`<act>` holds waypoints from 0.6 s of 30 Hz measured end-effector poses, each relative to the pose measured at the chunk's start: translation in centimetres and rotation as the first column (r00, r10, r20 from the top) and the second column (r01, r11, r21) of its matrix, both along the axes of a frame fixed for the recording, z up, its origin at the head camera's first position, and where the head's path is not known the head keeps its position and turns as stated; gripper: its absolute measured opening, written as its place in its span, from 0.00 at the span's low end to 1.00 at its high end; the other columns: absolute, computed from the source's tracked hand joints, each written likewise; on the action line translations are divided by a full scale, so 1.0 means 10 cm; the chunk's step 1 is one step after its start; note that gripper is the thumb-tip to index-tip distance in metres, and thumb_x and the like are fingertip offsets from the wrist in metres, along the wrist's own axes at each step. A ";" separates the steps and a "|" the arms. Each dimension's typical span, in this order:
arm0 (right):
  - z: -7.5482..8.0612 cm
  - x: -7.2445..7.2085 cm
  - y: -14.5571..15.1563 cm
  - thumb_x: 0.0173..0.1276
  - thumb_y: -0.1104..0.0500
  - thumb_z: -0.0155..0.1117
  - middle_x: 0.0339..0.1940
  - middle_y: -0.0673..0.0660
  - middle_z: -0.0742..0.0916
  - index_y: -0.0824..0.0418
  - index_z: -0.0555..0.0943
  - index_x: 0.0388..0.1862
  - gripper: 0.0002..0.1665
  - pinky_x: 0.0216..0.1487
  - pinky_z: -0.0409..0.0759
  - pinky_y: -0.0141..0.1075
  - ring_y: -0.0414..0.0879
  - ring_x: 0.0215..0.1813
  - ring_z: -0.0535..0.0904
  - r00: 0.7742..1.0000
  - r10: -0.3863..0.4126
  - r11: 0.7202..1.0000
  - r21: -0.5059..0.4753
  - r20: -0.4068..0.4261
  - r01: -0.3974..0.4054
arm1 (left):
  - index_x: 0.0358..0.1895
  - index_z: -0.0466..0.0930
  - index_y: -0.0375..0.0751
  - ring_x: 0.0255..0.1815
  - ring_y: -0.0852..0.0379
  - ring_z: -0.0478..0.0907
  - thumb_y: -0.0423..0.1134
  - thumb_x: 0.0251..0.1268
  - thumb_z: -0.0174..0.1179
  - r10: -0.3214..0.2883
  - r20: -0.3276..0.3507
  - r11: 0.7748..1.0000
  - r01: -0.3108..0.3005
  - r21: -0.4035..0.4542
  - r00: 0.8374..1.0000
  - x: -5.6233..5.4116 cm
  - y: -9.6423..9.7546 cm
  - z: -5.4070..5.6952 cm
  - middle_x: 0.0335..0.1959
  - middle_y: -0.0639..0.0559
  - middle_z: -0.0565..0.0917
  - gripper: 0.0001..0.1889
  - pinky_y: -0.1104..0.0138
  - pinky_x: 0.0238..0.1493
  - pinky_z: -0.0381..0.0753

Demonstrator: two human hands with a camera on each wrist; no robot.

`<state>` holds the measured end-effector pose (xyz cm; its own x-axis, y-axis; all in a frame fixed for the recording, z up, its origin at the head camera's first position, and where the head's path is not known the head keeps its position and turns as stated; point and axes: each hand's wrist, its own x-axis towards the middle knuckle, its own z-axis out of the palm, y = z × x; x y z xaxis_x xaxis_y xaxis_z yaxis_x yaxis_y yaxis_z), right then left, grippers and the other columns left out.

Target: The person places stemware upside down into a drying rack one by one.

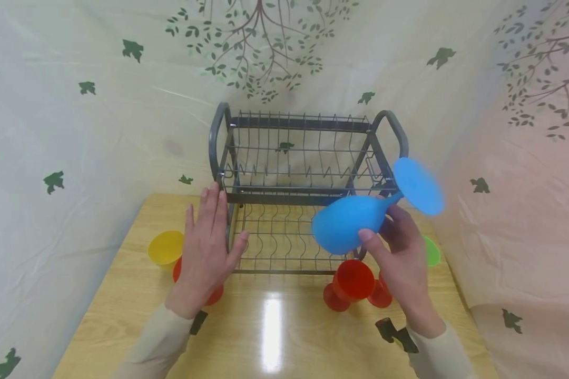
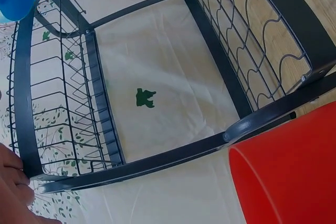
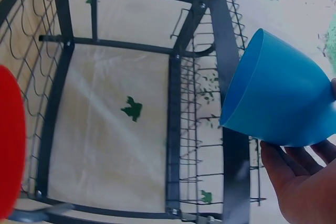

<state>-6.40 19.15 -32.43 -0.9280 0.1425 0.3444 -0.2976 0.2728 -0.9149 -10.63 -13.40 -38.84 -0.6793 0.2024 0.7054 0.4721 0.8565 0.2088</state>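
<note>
My right hand (image 1: 403,255) grips a blue plastic goblet (image 1: 343,223) by its bowl, thumb on the near side and fingers beneath. The goblet is tipped on its side, its mouth toward the left and its round foot up at the right. It hangs in front of the right part of a dark two-tier dish rack (image 1: 284,199). In the right wrist view, the goblet's rim (image 3: 241,80) overlaps the upper tier's front bar. My left hand (image 1: 206,247) lies with straight fingers along the rack's left side, fingertips at the upper-tier corner.
Red goblets (image 1: 354,280) stand on the wooden table (image 1: 270,326) before the rack's right end. Another red goblet (image 1: 213,296) is partly hidden by my left hand. A yellow cup (image 1: 165,248) is at left, a green one (image 1: 431,251) at right. Patterned cloth (image 1: 170,105) hangs behind.
</note>
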 end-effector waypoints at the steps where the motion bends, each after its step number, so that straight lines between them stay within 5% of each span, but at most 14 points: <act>1: 0.03 -0.01 0.01 0.69 0.67 0.68 0.69 0.49 0.81 0.54 0.73 0.75 0.36 0.61 0.79 0.29 0.53 0.68 0.80 1.000 0.000 1.000 -0.008 -0.019 0.000 | 0.81 0.52 0.28 0.85 0.42 0.46 0.64 0.81 0.34 0.002 -0.005 1.000 -0.002 -0.002 1.000 0.00 0.00 0.00 0.85 0.39 0.51 0.43 0.39 0.81 0.43; 8: 0.18 -0.06 0.07 0.67 0.70 0.67 0.68 0.57 0.83 0.57 0.76 0.73 0.34 0.61 0.80 0.31 0.48 0.65 0.83 0.991 -0.027 0.999 -0.034 -0.132 0.023 | 0.80 0.53 0.28 0.85 0.42 0.47 0.63 0.81 0.35 0.013 -0.017 1.000 -0.013 -0.010 1.000 0.00 -0.01 0.00 0.84 0.39 0.52 0.42 0.40 0.82 0.44; 14: 0.32 -0.08 0.09 0.69 0.63 0.70 0.68 0.55 0.83 0.56 0.75 0.73 0.34 0.60 0.83 0.37 0.52 0.66 0.82 0.975 -0.111 0.990 0.067 -0.190 0.125 | 0.81 0.52 0.29 0.85 0.44 0.44 0.63 0.82 0.34 0.014 -0.012 1.000 -0.014 -0.011 1.000 0.01 -0.01 0.01 0.84 0.38 0.52 0.42 0.41 0.82 0.43; 18: 0.40 -0.15 0.11 0.68 0.64 0.69 0.68 0.57 0.83 0.57 0.76 0.73 0.34 0.61 0.82 0.39 0.55 0.68 0.81 0.960 -0.119 0.991 0.033 -0.252 0.131 | 0.80 0.54 0.29 0.84 0.41 0.48 0.62 0.82 0.35 0.014 -0.021 1.000 -0.014 -0.008 1.000 0.01 -0.01 0.01 0.84 0.39 0.53 0.42 0.41 0.82 0.43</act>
